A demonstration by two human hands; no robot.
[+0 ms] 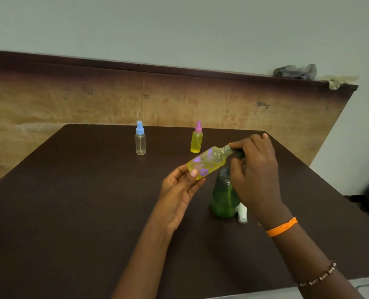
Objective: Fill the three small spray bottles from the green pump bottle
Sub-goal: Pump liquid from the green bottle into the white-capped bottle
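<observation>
My left hand [179, 190] grips a small yellow bottle with purple flowers [207, 162], tilted so that its uncapped threaded neck points up and to the right. That neck meets the dark nozzle of the green pump bottle [223, 195], which stands on the dark table [71, 212]. My right hand [254, 169] curls over the pump head and hides most of it. A white spray cap [242, 213] lies beside the green bottle. Farther back stand a clear bottle with a blue cap [140, 139] and a yellow bottle with a pink cap [196, 139].
A wooden panel [179, 100] rises behind the table's far edge, with crumpled grey cloth [295, 71] on its top ledge at the right. The table's right edge drops to the floor.
</observation>
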